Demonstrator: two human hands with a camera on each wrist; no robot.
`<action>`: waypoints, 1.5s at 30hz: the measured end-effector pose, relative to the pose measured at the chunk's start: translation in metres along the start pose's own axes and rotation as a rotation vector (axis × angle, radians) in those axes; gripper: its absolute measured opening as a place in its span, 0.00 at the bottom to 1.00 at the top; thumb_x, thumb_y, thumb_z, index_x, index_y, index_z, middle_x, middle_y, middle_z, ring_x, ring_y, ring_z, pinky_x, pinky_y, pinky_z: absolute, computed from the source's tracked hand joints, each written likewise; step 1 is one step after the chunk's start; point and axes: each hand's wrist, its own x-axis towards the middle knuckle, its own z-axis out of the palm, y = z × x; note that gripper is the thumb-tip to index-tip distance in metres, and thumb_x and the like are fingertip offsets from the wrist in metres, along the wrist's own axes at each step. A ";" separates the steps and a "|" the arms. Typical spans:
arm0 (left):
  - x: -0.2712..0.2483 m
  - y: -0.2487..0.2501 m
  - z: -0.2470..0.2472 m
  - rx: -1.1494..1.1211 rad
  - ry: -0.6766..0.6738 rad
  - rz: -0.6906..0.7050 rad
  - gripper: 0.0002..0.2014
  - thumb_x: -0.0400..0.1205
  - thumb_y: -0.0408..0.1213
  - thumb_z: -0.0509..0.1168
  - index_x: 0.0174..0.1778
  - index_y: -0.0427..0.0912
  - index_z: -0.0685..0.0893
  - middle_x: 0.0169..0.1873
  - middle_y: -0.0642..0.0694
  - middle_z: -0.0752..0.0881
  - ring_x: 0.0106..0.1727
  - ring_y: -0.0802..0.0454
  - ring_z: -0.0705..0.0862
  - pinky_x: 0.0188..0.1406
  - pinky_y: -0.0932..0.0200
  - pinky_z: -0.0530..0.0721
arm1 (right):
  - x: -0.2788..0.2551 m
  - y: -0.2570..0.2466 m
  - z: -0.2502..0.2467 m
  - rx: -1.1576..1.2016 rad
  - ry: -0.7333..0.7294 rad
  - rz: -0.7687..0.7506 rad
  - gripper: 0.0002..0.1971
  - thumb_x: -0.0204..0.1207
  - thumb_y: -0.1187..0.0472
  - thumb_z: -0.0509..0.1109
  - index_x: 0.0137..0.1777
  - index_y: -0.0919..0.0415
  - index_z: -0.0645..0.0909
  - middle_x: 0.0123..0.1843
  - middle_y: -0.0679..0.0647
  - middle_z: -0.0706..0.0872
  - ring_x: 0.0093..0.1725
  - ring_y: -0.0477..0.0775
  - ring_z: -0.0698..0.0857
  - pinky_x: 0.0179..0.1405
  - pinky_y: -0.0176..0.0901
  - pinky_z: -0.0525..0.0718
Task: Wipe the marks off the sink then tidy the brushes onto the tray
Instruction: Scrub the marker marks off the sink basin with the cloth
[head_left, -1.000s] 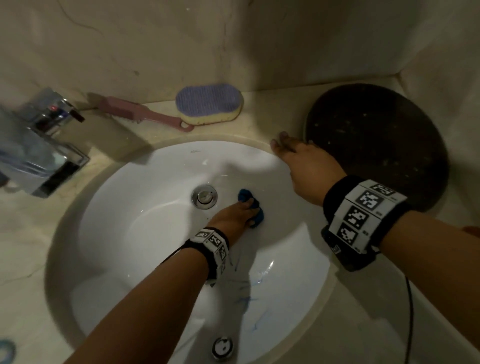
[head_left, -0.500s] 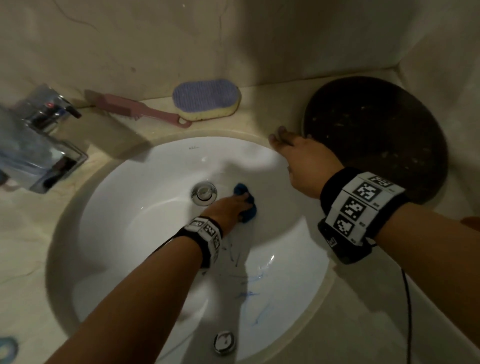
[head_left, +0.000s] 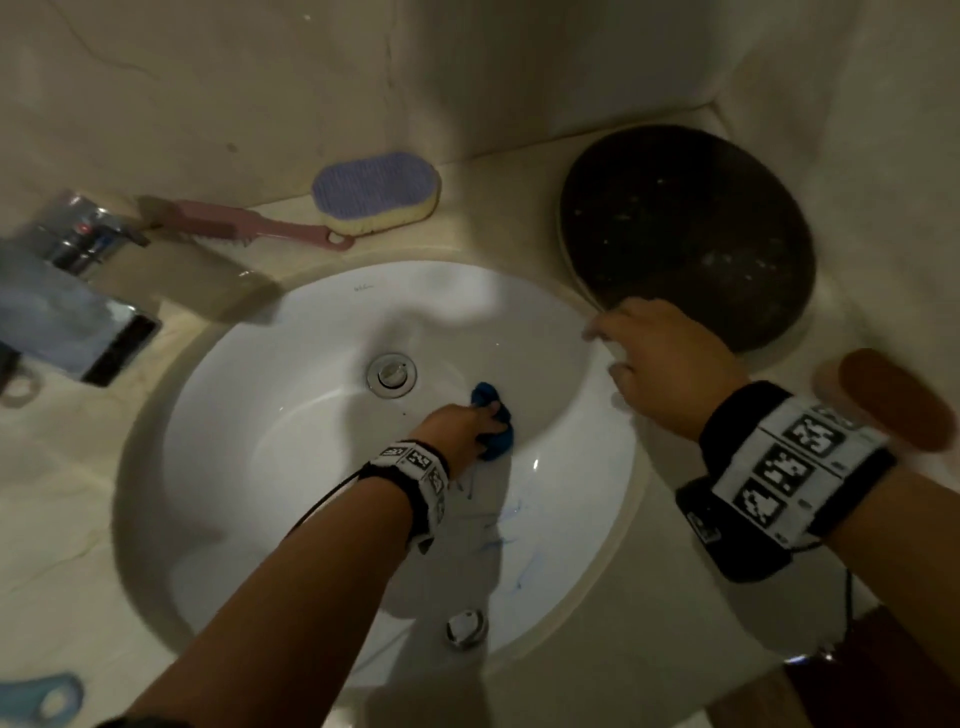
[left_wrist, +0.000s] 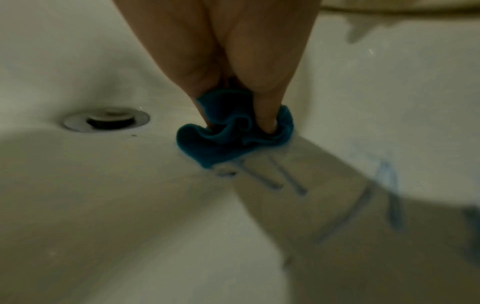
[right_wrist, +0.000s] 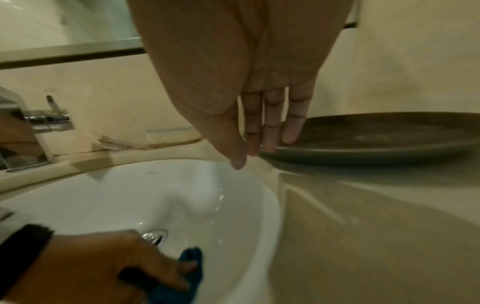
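Observation:
My left hand (head_left: 467, 423) presses a crumpled blue cloth (head_left: 496, 431) (left_wrist: 228, 142) against the white sink (head_left: 260, 441), just right of the drain (head_left: 390, 375). Its fingers pinch the cloth's folds. Blue pen marks (left_wrist: 275, 176) streak the basin below the cloth, more of them nearer the front (head_left: 511, 545). My right hand (head_left: 660, 358) rests with straight fingers on the sink's right rim, touching the edge of the dark round tray (head_left: 685, 234) (right_wrist: 389, 133). A pink-handled brush (head_left: 249, 223) and a purple-topped yellow sponge brush (head_left: 376, 192) lie behind the sink. A brown brush (head_left: 893, 397) lies right of my right wrist.
A chrome tap (head_left: 78, 291) stands at the sink's left. A blue looped object (head_left: 47, 699) lies on the counter at the bottom left. An overflow cap (head_left: 466, 627) sits in the basin's front wall. Walls close in behind and to the right.
The left hand has kept rubbing the cloth beside the drain, shifting back and forth slightly. The right hand has slid a little nearer along the rim by the tray.

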 end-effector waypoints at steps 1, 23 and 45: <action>0.004 0.004 -0.001 -0.025 0.046 -0.011 0.24 0.85 0.31 0.57 0.78 0.47 0.69 0.80 0.48 0.65 0.78 0.46 0.68 0.75 0.52 0.67 | -0.014 0.007 0.005 0.014 -0.011 0.066 0.20 0.76 0.65 0.65 0.68 0.54 0.75 0.66 0.56 0.74 0.64 0.58 0.76 0.62 0.50 0.76; -0.006 0.077 0.005 -0.332 -0.060 0.128 0.15 0.81 0.45 0.67 0.62 0.49 0.85 0.66 0.48 0.82 0.66 0.50 0.79 0.59 0.69 0.67 | -0.055 0.043 0.039 0.099 -0.129 0.354 0.37 0.78 0.48 0.65 0.83 0.49 0.50 0.84 0.60 0.53 0.83 0.61 0.55 0.81 0.52 0.57; -0.038 0.074 0.002 -0.173 -0.179 0.189 0.21 0.74 0.42 0.74 0.64 0.49 0.84 0.64 0.48 0.84 0.65 0.50 0.79 0.62 0.65 0.72 | -0.052 0.044 0.039 0.122 -0.115 0.360 0.36 0.78 0.49 0.66 0.82 0.49 0.52 0.84 0.58 0.54 0.83 0.60 0.55 0.81 0.53 0.57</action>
